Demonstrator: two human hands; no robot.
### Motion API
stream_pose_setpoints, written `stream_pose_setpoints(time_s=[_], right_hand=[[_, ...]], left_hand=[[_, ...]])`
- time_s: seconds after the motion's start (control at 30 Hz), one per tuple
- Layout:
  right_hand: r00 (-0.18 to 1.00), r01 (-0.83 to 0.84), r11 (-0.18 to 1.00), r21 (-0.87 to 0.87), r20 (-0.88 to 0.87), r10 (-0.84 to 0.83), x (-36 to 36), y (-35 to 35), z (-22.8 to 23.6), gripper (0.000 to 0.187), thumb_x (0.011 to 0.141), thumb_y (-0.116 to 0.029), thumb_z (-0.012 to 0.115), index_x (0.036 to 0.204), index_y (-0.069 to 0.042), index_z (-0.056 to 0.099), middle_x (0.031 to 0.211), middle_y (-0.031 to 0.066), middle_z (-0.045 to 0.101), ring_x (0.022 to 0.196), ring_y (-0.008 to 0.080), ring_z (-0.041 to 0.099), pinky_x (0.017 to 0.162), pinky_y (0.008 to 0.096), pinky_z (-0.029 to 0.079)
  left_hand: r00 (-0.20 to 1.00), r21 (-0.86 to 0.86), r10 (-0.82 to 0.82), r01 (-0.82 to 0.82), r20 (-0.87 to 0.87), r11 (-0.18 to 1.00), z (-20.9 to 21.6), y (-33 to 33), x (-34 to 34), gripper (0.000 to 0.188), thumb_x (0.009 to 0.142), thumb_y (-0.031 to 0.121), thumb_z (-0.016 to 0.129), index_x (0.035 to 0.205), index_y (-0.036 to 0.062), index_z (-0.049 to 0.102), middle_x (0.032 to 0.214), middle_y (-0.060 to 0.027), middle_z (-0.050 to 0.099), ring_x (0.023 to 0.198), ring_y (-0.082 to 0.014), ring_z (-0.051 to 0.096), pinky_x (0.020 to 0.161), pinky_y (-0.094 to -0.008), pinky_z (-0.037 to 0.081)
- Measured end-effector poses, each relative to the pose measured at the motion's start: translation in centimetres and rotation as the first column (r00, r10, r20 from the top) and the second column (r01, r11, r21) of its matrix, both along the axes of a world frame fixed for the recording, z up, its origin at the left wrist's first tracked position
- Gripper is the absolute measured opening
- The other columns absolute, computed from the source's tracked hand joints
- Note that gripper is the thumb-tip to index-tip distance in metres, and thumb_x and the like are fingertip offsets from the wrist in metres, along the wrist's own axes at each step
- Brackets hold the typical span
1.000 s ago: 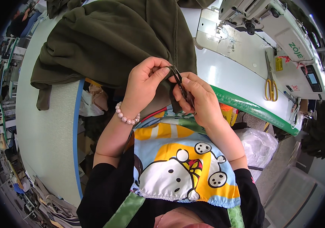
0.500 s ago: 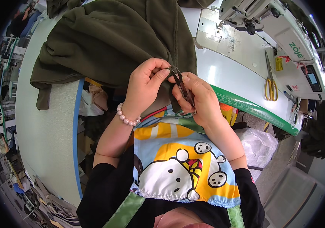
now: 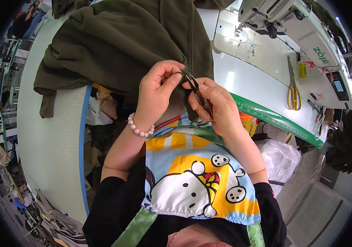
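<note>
A dark olive fleece garment [image 3: 118, 45] lies bunched over the table and hangs down toward my lap. My left hand [image 3: 156, 90], with a beaded bracelet at the wrist, is closed and pinches a small bit of the garment's edge between thumb and forefinger. In my right hand [image 3: 222, 108] is a pair of dark thread snips [image 3: 196, 88], fingers wrapped round its handles. The tips of the snips point up and left, right beside the pinched fabric. Whether the blades touch the cloth, I cannot tell.
A white sewing machine [image 3: 316, 49] stands at the right, its needle area near the top. Yellow-handled scissors [image 3: 293, 96] lie on its table. A green ruler strip [image 3: 274, 117] runs along the front edge. Below right sits a translucent plastic bag [image 3: 279, 158].
Both hands stay nearly in place, the right one shifting very slightly. The blades of the snips have changed angle a little beside the pinched fabric.
</note>
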State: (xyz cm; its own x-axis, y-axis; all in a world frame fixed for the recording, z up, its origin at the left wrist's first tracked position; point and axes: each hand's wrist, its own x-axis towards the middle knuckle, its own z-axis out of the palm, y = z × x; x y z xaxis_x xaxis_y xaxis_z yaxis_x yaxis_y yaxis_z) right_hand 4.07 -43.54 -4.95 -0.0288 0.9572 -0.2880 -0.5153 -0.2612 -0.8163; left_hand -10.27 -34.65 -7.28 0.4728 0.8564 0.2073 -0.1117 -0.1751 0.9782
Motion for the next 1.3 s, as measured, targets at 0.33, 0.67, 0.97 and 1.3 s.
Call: stream_pose_setpoints(time_s=[0.33, 0.67, 0.97, 1.3], right_hand=[[0.657, 0.122, 0.916, 0.382, 0.661, -0.363, -0.4, 1.3, -2.1, 0.024, 0.077, 0.0, 0.068, 0.099, 0.001, 0.058, 0.086, 0.001, 0.06, 0.059, 0.0004, 0.045, 0.05, 0.0157, 0.035], [0.783, 0.149, 0.903, 0.403, 0.511, -0.356, 0.0, 2.5, -0.6, 0.014, 0.077, -0.001, 0.067, 0.09, 0.001, 0.061, 0.077, -0.0017, 0.058, 0.062, 0.0008, 0.047, 0.051, 0.0157, 0.036], [0.814, 0.164, 0.942, 0.293, 0.499, -0.297, -0.1, 2.6, 0.1, 0.013, 0.078, -0.001, 0.066, 0.089, 0.002, 0.061, 0.074, -0.0027, 0.058, 0.064, 0.002, 0.048, 0.056, 0.0165, 0.039], [0.607, 0.025, 0.882, 0.471, 0.694, -0.387, -0.9, 2.2, -0.4, 0.017, 0.071, 0.004, 0.07, 0.084, 0.0, 0.059, 0.074, -0.0022, 0.057, 0.064, 0.0019, 0.047, 0.057, 0.018, 0.04]], left_hand=[[0.994, 0.049, 0.105, -0.105, 0.0, 0.993, 0.2, -0.8, -0.3, 0.006, 0.087, 0.003, 0.059, 0.092, 0.0002, 0.057, 0.08, 0.0008, 0.057, 0.07, -0.0045, 0.05, 0.065, -0.0188, 0.043], [0.992, 0.1, 0.12, -0.116, -0.039, 0.988, 0.9, -0.8, -0.7, 0.012, 0.083, 0.004, 0.064, 0.092, 0.0007, 0.058, 0.082, -0.0014, 0.059, 0.072, -0.0072, 0.053, 0.067, -0.0206, 0.044], [0.974, 0.323, 0.199, -0.156, -0.104, 0.933, 0.6, -1.0, -1.0, 0.017, 0.077, 0.003, 0.069, 0.091, 0.0003, 0.059, 0.083, -0.0046, 0.061, 0.074, -0.0126, 0.056, 0.07, -0.0241, 0.046], [0.974, 0.1, 0.222, -0.216, -0.047, 0.971, 0.8, -1.0, -1.4, 0.012, 0.082, 0.004, 0.065, 0.092, -0.0013, 0.063, 0.079, -0.0015, 0.064, 0.07, -0.0065, 0.057, 0.066, -0.02, 0.046]])
